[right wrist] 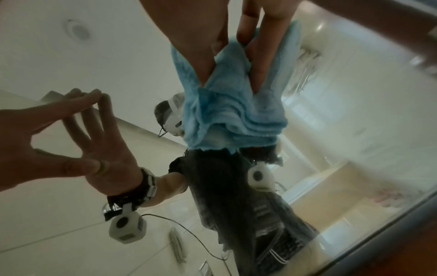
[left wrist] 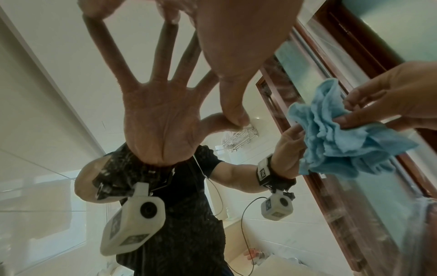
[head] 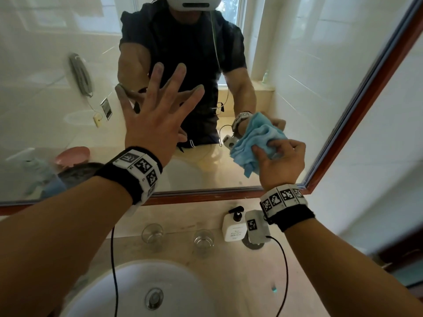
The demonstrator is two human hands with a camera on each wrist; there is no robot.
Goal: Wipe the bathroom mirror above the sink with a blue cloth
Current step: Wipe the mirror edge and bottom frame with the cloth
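The blue cloth [head: 258,143] is bunched up and pinched in the right hand [head: 280,162], pressed to the mirror [head: 68,30] near its lower right corner. The left hand [head: 152,115] is spread flat, fingertips planted on the glass, nothing held. Down on the tabletop, two glass tumblers [head: 153,234] and a white soap pump bottle [head: 234,226] are lined up along the back edge behind the sink [head: 128,277].

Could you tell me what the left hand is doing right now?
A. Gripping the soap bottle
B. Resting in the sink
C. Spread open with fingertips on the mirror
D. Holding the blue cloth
C: the left hand is splayed, fingertips meeting their reflection on the mirror; the right hand holds the cloth.
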